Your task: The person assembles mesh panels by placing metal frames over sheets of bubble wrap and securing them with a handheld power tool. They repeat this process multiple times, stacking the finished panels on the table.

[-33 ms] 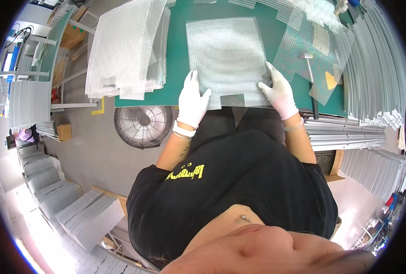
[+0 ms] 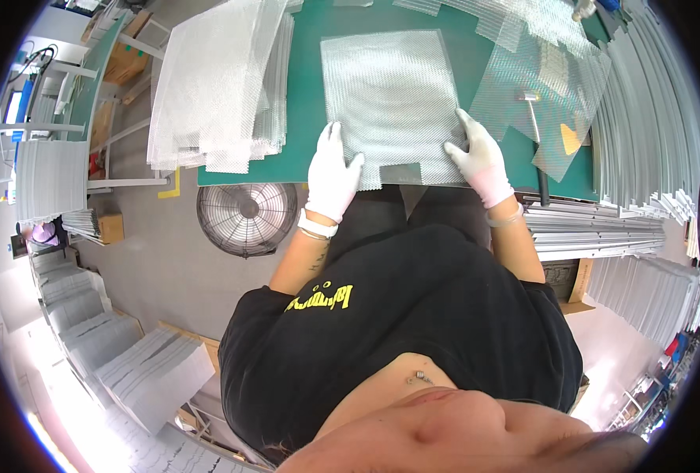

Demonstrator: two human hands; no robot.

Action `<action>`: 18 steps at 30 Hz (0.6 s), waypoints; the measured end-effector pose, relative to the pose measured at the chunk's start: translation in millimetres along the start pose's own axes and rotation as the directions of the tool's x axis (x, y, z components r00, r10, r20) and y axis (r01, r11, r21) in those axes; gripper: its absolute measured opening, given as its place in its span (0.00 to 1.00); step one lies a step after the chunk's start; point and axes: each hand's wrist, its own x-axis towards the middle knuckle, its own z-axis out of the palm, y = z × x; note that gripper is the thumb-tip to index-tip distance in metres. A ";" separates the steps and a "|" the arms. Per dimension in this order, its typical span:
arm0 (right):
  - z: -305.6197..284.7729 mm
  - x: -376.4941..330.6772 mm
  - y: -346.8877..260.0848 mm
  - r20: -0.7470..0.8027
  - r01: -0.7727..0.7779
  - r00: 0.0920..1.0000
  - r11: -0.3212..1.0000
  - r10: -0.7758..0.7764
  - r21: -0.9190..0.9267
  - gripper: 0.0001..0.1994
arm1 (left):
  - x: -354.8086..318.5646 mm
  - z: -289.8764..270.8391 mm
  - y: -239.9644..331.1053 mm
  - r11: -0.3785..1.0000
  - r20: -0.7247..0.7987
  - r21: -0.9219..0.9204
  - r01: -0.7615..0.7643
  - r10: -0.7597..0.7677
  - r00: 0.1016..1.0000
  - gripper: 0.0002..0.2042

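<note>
A stack of silvery mesh sheets [image 2: 389,94] lies on the green tabletop [image 2: 307,102], with a rectangular notch in its near edge. My left hand [image 2: 334,173], in a white glove, rests at the stack's near left corner. Its fingers stretch along the left edge and the thumb stands apart, by the mesh. On the opposite side my right hand [image 2: 482,162], gloved too, touches the right edge with fingers extended and thumb spread inward over the mesh. Both hands are open, neither wrapped round anything.
A taller pile of mesh sheets [image 2: 208,87] sits at the left. To the right, a hammer [image 2: 535,130] and a yellow triangular piece [image 2: 570,139] lie on loose mesh. Long pale strips [image 2: 649,102] stand beyond. A round floor fan [image 2: 247,219] is below the table edge.
</note>
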 end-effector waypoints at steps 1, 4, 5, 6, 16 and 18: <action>-1.0 -1.1 -2.1 0.017 -0.001 1.000 1.000 0.001 -0.004 0.33 | -0.2 1.6 -2.2 0.999 -0.006 0.037 -0.037 0.037 0.999 0.37; 1.0 -1.0 0.9 -0.008 0.074 0.997 0.995 -0.075 -0.065 0.31 | -0.4 3.1 -6.1 0.998 0.009 0.046 -0.040 0.040 0.999 0.36; 1.9 -0.9 2.4 -0.028 0.111 0.993 0.989 -0.114 -0.094 0.31 | -0.1 3.4 -5.5 0.999 0.010 0.036 -0.034 0.033 0.999 0.36; 1.8 -1.2 3.4 -0.014 0.090 0.996 0.991 -0.091 -0.094 0.30 | 0.2 3.5 -4.4 0.999 0.012 0.026 -0.027 0.027 1.000 0.36; -5.0 2.0 -14.9 0.081 -0.023 0.996 0.982 0.039 -0.187 0.27 | 0.0 1.9 -4.9 0.998 -0.017 0.028 -0.048 0.049 0.999 0.36; -8.9 4.6 -22.2 0.126 -0.034 0.990 0.964 0.069 -0.262 0.26 | 1.0 -4.4 4.5 0.986 0.043 0.162 0.032 -0.039 0.998 0.36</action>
